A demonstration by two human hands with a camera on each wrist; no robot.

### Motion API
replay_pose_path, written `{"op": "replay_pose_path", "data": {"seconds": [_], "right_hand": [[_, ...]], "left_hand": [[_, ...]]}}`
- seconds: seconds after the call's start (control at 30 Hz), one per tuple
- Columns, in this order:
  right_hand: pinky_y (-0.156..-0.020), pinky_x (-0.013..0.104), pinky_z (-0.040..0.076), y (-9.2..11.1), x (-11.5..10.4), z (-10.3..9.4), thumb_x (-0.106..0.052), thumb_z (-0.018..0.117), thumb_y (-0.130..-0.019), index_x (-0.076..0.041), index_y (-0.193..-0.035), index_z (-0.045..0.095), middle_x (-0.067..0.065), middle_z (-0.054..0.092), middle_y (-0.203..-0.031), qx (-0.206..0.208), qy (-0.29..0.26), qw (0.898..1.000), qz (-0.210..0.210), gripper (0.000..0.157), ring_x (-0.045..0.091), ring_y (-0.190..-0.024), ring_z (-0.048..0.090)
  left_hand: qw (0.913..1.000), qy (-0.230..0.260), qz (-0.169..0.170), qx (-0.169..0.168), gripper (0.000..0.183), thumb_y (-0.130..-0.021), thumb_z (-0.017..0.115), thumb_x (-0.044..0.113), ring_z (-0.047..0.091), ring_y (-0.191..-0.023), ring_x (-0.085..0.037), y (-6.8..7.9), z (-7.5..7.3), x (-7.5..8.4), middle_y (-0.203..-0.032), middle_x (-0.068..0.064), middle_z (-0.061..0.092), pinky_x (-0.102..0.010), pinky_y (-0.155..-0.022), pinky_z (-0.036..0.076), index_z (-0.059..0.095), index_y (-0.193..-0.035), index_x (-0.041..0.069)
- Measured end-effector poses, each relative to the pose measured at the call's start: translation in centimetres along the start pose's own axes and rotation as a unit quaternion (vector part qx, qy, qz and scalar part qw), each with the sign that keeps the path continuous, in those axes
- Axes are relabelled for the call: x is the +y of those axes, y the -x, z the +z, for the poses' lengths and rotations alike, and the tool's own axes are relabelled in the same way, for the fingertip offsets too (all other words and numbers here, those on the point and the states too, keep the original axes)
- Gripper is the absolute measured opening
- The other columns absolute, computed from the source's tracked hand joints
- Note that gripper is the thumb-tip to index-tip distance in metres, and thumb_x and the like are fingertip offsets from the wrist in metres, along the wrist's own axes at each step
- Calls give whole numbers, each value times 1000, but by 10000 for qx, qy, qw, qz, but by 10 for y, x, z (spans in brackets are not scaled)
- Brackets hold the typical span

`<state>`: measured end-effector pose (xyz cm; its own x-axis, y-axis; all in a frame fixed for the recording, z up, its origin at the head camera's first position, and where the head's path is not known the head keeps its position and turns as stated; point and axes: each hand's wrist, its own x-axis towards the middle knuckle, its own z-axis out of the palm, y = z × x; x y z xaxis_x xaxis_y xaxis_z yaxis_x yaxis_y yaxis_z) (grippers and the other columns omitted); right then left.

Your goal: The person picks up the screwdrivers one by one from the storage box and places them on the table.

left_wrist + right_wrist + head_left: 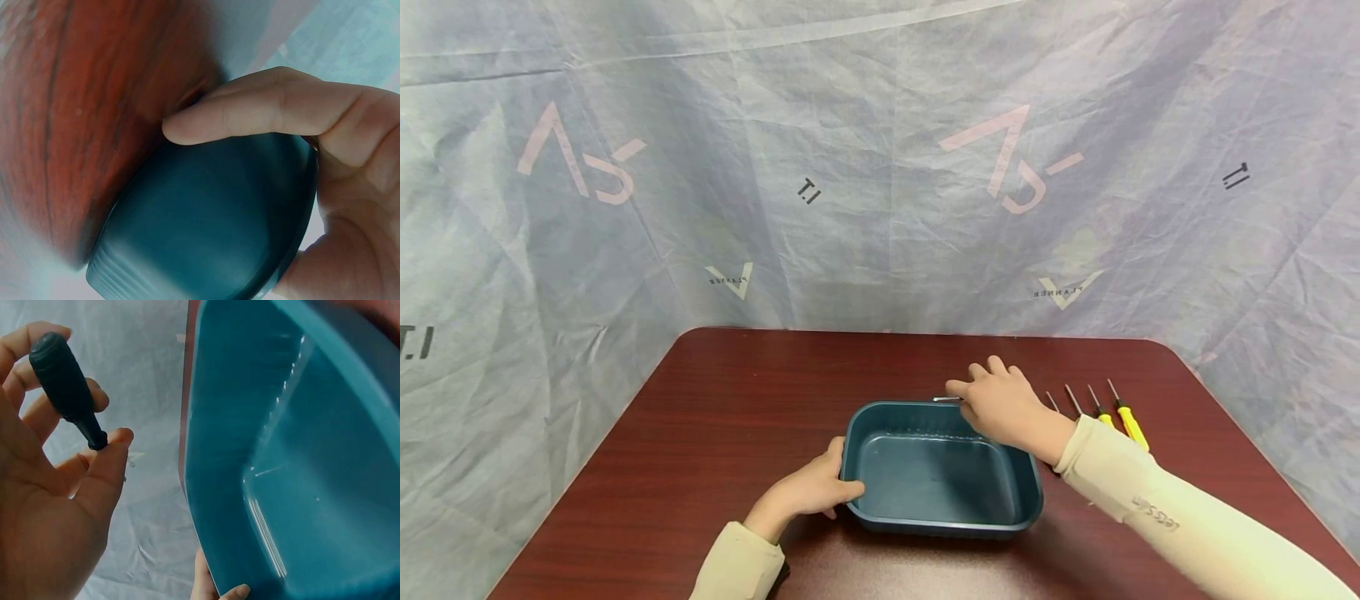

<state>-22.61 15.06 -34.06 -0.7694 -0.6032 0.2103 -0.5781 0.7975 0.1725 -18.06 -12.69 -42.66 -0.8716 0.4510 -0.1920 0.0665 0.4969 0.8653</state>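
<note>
A dark teal plastic basin (940, 527) rests on the table, its inside bare. My left hand (812, 487) grips its left rim, thumb over the edge and fingers along the outer wall, as the left wrist view shows with the basin's side (206, 200). Above the basin's far right corner, my right hand (1000, 404) pinches a screwdriver. In the right wrist view its black handle (62, 381) lies across the fingers, with thumb and fingertip at the handle's narrow neck. The thin metal shaft (946, 399) points left in the head view, over the basin's far rim.
Several screwdrivers lie in a row at the right of the dark red wooden table (737, 400), including one with a yellow handle (1132, 427). The right forearm partly covers the others. A grey printed cloth (880, 167) hangs behind the table.
</note>
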Motion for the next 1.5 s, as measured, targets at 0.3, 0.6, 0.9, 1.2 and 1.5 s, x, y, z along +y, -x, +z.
{"op": "replay_pose_path", "data": {"seconds": [0.3,0.6,0.9,1.2,1.5], "right_hand": [[-45,28,25,6,12,-2,-19,61,-83,-21,-99,59,3,43,-73,75,130,9996,259,16,21,-66,32],[-43,30,28,14,28,-6,-17,62,-81,-20,-101,61,6,46,-75,122,30,9987,493,21,24,-66,34],[-45,32,32,22,45,-9,-15,58,-84,-17,-108,60,9,49,-82,-239,-172,9960,846,25,27,-70,36],[-47,37,34,30,65,-9,-15,55,-84,-16,-114,59,12,50,-84,-474,-397,9905,1231,31,30,-71,37],[-48,39,34,40,84,-6,-15,51,-86,-14,-118,56,13,50,-88,-753,-588,9803,1726,32,32,-74,36]], "left_hand": [[10000,-11,-24,-14,71,-77,59,16,52,-59,-21,0,0,1,-90,-13,51,-35,-48,48,19,-131,-8],[10000,-41,-20,9,72,-77,59,16,52,-58,-21,0,0,1,-91,-14,50,-35,-47,48,19,-132,-9],[10000,-3,-56,-20,73,-77,59,17,53,-59,-21,0,1,2,-93,-14,50,-35,-48,48,19,-132,-8],[10000,43,-27,-21,72,-76,59,16,52,-57,-21,1,1,4,-91,-14,50,-37,-47,48,20,-132,-7],[10000,7,-41,-23,71,-77,59,17,52,-58,-21,-1,1,1,-92,-14,50,-35,-47,48,20,-131,-8]]}}
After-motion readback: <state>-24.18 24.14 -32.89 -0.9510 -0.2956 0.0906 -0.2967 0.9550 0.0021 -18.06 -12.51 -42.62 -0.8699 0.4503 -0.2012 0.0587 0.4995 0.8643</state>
